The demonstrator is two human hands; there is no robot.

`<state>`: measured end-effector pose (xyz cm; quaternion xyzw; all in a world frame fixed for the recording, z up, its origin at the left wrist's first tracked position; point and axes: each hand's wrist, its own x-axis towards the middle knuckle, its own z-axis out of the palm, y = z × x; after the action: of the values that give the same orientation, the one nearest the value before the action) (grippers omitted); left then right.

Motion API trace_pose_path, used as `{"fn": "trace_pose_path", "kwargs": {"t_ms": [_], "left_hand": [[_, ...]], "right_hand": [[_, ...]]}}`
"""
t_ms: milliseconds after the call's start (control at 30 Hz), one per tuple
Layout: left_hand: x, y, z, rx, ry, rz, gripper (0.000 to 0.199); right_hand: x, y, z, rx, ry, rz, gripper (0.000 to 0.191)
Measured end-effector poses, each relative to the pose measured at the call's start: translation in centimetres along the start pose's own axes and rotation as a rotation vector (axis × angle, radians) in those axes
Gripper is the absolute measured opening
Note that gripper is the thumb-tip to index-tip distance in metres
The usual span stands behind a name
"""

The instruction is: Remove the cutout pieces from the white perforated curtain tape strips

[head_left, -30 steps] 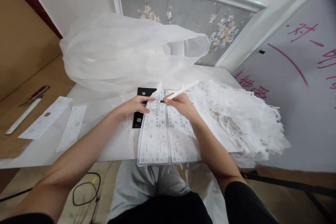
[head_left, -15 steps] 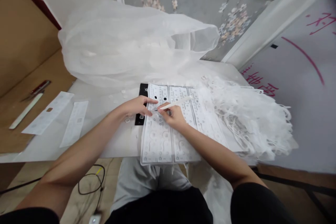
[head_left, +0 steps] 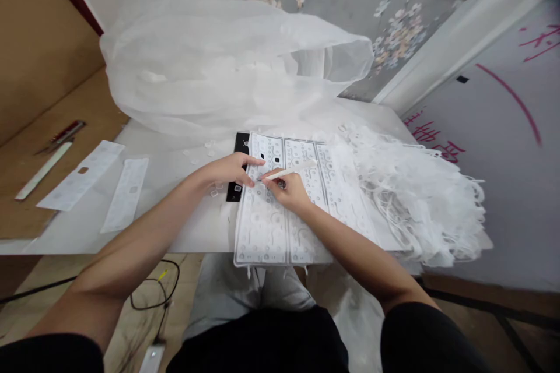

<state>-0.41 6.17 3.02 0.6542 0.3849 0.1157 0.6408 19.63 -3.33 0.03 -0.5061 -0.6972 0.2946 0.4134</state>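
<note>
A white patterned sheet (head_left: 265,233) with printed shapes and small square openings lies at the table's front edge, over a black plate (head_left: 233,191) that shows at its left side. My left hand (head_left: 231,169) rests on the sheet's left part, thumb and forefinger spread, nothing held. Closed round a slim white pen-like tool (head_left: 282,173), my right hand (head_left: 289,187) has the tip on the sheet just right of my left thumb. What the tip touches is too small to tell.
A large translucent bag (head_left: 227,70) lies behind. Tangled white strips (head_left: 424,198) are heaped at right. Two white strips (head_left: 125,195), small clear squares (head_left: 210,144) and, on cardboard, a red cutter (head_left: 67,131) and pale blade-shaped tool (head_left: 46,170) are at left.
The view has shifted slightly, so the table appears a little higher. Both hands keep nearly the same places on the sheet, the right still gripping the tool.
</note>
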Motion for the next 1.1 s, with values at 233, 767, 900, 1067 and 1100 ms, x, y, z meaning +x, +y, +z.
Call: {"fn": "trace_pose_path", "kwargs": {"t_ms": [233, 767, 900, 1067, 1100], "left_hand": [[0.2, -0.5, -0.1, 0.016, 0.010, 0.058, 0.080], [-0.1, 0.7, 0.4, -0.077, 0.013, 0.010, 0.083], [-0.4, 1.3, 0.6, -0.059, 0.033, -0.002, 0.081], [-0.5, 1.7, 0.5, 0.089, 0.050, 0.069, 0.079], [-0.4, 1.6, 0.4, 0.115, 0.043, 0.092, 0.078]], "right_hand": [[0.0, 0.0, 0.1, -0.019, 0.009, 0.023, 0.017], [-0.4, -1.2, 0.1, -0.531, -0.116, -0.245, 0.024], [-0.6, -1.4, 0.3, -0.532, -0.098, -0.250, 0.027], [-0.3, -1.0, 1.4, -0.407, 0.054, -0.128, 0.030], [-0.2, -1.0, 1.4, -0.391, 0.066, -0.100, 0.029]]}}
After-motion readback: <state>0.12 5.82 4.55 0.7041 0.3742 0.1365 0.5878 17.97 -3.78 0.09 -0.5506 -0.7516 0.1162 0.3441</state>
